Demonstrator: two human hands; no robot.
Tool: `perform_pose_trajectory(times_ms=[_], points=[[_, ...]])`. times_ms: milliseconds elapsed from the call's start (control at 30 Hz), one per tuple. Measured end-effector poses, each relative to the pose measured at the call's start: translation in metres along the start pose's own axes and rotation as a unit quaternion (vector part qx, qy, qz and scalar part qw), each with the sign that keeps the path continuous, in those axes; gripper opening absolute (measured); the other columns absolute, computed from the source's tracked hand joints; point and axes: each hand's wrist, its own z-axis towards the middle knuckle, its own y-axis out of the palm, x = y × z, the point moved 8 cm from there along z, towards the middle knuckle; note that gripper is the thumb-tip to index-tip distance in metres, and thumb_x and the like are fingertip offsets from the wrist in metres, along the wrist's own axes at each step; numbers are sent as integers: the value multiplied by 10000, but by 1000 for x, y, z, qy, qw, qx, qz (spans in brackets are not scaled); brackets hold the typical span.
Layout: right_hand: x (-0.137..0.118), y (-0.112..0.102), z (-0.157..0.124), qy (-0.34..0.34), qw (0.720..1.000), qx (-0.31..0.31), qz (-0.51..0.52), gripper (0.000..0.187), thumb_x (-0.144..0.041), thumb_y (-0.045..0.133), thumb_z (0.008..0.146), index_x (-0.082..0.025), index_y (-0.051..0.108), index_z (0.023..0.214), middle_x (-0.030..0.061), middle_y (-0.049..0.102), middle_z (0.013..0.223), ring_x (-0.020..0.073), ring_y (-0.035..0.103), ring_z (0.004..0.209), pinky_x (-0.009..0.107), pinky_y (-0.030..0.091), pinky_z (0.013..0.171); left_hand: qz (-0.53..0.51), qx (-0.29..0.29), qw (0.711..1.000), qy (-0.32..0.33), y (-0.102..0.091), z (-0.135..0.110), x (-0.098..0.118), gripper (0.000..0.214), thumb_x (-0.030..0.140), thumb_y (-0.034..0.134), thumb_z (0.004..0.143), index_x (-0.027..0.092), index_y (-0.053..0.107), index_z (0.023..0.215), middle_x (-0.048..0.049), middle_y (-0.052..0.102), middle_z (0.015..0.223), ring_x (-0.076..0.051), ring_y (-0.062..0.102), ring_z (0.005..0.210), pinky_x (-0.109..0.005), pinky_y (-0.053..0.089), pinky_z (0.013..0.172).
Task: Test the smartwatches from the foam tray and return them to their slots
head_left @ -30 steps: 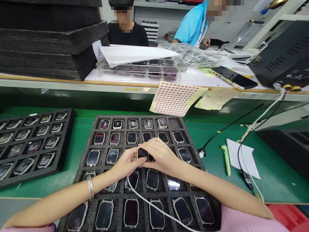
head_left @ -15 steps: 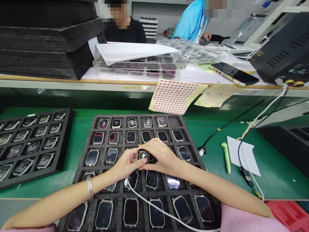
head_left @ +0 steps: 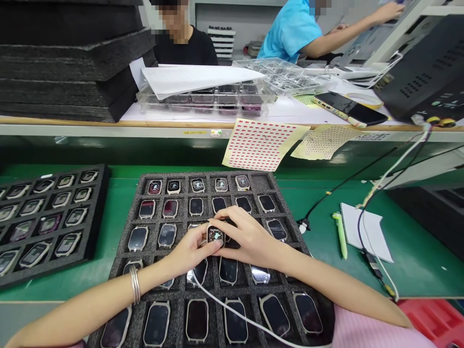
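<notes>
Both of my hands meet over the middle of a black foam tray [head_left: 152,270] filled with several smartwatch bodies. My left hand [head_left: 188,249] and my right hand [head_left: 246,237] pinch one smartwatch body [head_left: 215,235] between thumbs and fingertips; its small screen is lit. A white cable [head_left: 232,311] runs from under my left hand across the tray toward the bottom right. A bangle [head_left: 135,284] sits on my left wrist.
A second foam tray [head_left: 90,227] of watches lies at left. A green pen [head_left: 340,234], white paper [head_left: 366,232] and cables lie at right on the green mat. Behind a raised shelf are stacked foam [head_left: 72,63], clear trays [head_left: 203,99], sticker sheets [head_left: 261,145], a phone [head_left: 348,110] and two people.
The held watch's screen went from dark to lit. My hands stayed in the same spot. The person in blue behind has stretched an arm out to the right.
</notes>
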Motion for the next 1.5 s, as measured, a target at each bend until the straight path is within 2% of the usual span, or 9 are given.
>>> perform_pose_trajectory(times_ms=[400,567,767,833,967,1133,1267,1367,1500], points=[[3,1,-7,7,999,39,35,518,-367,644,871,-66,464,1252,133,547,971,253,504,883,410,481,767,30,-1,999,-12,3,0,-1,254,350,604,839,145,617,987,-39,634,898,-199,552,840,-308,433,781],[5,5,-8,18,998,28,44,427,-400,665,851,-110,533,1136,116,562,966,250,519,893,403,477,789,38,1,999,-15,3,0,0,221,332,611,835,151,607,963,-33,634,899,-197,553,844,-303,433,783],[6,-8,-7,13,999,16,24,414,-390,656,859,-123,551,1158,130,549,1056,256,514,967,406,453,833,62,-21,997,-28,9,-3,-4,333,342,559,875,187,493,1161,-40,591,1012,-187,539,919,-303,428,806],[27,-28,-9,44,998,38,25,447,-391,686,837,-154,543,1188,115,540,1090,249,510,1013,391,446,872,55,-36,996,-53,11,-5,-10,372,351,580,862,203,442,1174,-26,568,988,-140,524,786,-261,422,696],[110,-69,-31,174,980,74,-65,383,-402,686,833,-165,584,1116,94,583,1022,254,547,963,395,461,846,52,-40,995,-81,12,-5,-14,289,360,600,847,202,454,1040,-8,544,943,-74,409,595,-220,350,561],[168,-76,-57,229,964,52,-128,341,-295,651,860,-110,576,1136,138,623,1015,281,575,927,429,469,813,59,-44,994,-84,14,-4,-12,251,351,575,871,202,464,1039,-6,535,960,-59,385,587,-216,336,559],[148,-79,-60,221,962,10,-158,272,-238,614,878,-130,581,1125,147,577,1133,295,527,1066,428,436,875,61,-42,994,-79,15,-4,-11,229,341,578,877,203,482,1032,-2,547,950,-61,384,596,-213,346,567],[126,-75,-62,203,964,-63,-158,185,-209,693,800,-170,648,975,84,621,968,274,590,910,393,456,784,46,-45,995,-79,15,-4,-10,255,360,579,876,206,497,1061,3,560,922,-64,384,574,-204,333,517],[119,-63,-66,198,959,-120,-161,372,-201,741,744,-167,624,1096,87,610,943,266,608,817,351,462,668,27,-44,996,-78,15,0,-11,324,366,607,855,187,518,1110,-4,571,896,-85,461,615,-199,361,502]])
